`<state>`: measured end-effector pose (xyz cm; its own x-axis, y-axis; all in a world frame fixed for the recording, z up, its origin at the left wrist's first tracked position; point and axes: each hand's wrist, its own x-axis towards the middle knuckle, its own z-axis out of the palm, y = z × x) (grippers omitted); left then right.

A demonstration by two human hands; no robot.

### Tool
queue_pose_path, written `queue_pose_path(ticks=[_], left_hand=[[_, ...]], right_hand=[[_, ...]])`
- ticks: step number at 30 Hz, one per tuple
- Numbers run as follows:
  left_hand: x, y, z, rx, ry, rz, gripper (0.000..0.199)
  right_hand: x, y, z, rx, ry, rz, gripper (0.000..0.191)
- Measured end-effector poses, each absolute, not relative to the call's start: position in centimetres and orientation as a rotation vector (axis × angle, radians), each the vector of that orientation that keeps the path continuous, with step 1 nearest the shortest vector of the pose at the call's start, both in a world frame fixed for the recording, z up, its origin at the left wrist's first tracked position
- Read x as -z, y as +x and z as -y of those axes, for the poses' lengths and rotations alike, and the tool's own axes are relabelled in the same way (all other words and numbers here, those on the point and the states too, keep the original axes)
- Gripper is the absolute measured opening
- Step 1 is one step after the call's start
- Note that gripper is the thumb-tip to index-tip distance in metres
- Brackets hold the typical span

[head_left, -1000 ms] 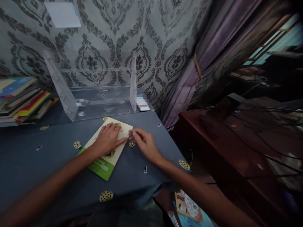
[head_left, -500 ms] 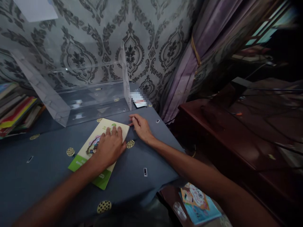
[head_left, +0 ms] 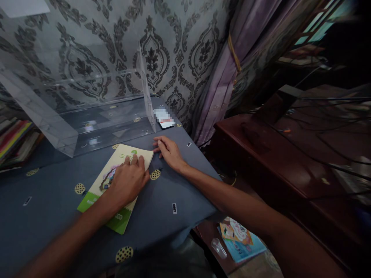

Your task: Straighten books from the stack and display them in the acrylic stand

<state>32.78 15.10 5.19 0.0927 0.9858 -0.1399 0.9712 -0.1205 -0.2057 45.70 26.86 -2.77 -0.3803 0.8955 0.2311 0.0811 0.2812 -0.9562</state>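
Note:
A thin book with a cream and green cover lies at a slant on the dark blue tablecloth. My left hand rests on top of it, palm down with the fingers laid along the cover, hiding part of the picture. Just beyond the book's upper right corner is my right hand, its fingers loosely stretched toward the left and holding nothing. Whether its fingertips touch the book's edge I cannot tell.
A clear acrylic rack stands behind the book against the patterned wall. Stacked books sit at the left. A phone-like item, partly blurred, lies beside the rack. Right of the table are a dark red desk and, lower, a blue booklet.
The camera view has turned slightly, so most of the scene sits further left. Both hands keep nearly the same places by the book, the left one still lying on it.

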Motion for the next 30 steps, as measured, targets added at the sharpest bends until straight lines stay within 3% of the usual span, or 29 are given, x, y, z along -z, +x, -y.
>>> queue_pose_path(ticks=[25,30], left_hand=[[-5.51,32.48,-15.18,-0.38,-2.289,2.022,0.033],[-6.06,33.0,-15.06,-0.384,-2.332,2.045,0.025]], right_hand=[[2.77,45.61,-27.02,-1.265,-0.904,1.65,0.022],[2.52,45.65,-26.86,-1.266,-0.898,1.65,0.022]])
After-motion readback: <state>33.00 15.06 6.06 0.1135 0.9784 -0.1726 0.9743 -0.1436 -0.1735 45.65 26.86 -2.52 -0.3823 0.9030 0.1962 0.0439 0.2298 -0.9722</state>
